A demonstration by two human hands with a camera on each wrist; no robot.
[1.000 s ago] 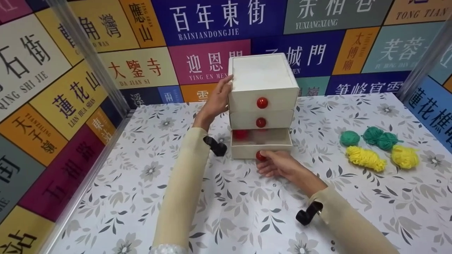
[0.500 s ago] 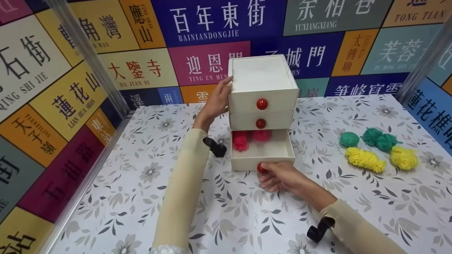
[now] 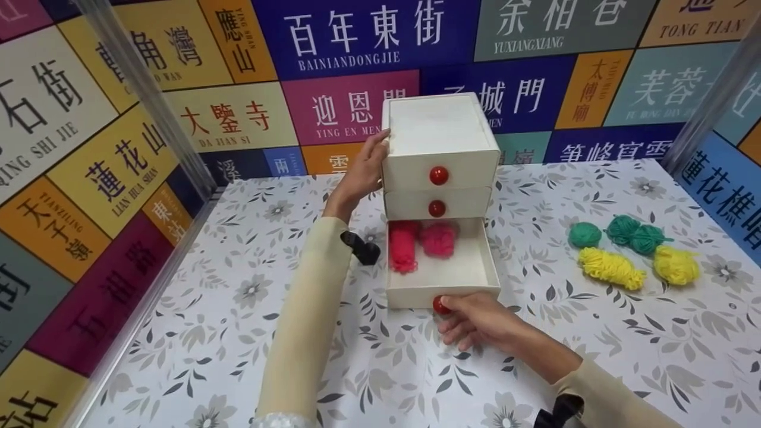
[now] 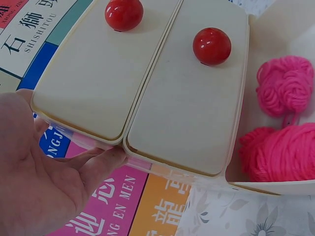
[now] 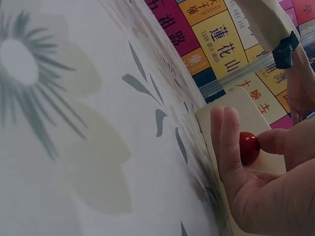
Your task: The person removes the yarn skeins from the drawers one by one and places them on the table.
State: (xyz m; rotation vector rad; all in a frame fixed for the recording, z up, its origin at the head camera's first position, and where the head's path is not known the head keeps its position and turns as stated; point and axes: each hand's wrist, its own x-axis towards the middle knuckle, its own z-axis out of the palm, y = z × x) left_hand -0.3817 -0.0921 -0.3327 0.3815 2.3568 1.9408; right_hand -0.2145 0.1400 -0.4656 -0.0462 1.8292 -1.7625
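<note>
A white three-drawer cabinet (image 3: 443, 125) stands on the table, each drawer with a round red knob. Its bottom drawer (image 3: 443, 297) is pulled well out; the upper two are closed. Inside lie a red-pink skein of yarn (image 3: 403, 249) at the left and a pink ball of yarn (image 3: 438, 239) beside it. My left hand (image 3: 361, 169) rests against the cabinet's left side, fingers extended along it in the left wrist view. My right hand (image 3: 484, 318) pinches the bottom drawer's red knob (image 5: 249, 148) between thumb and fingers.
To the right on the flower-patterned table (image 3: 238, 333) lie green yarn balls (image 3: 585, 235) and two yellow bundles, a yellow skein (image 3: 612, 268) and a yellow ball (image 3: 676, 265). Walls with coloured street-name panels (image 3: 351, 35) stand behind and at both sides.
My right hand has drawn the bottom drawer toward me, from slightly out to well out, bringing the pink yarn into view. The left hand has stayed on the cabinet's side.
</note>
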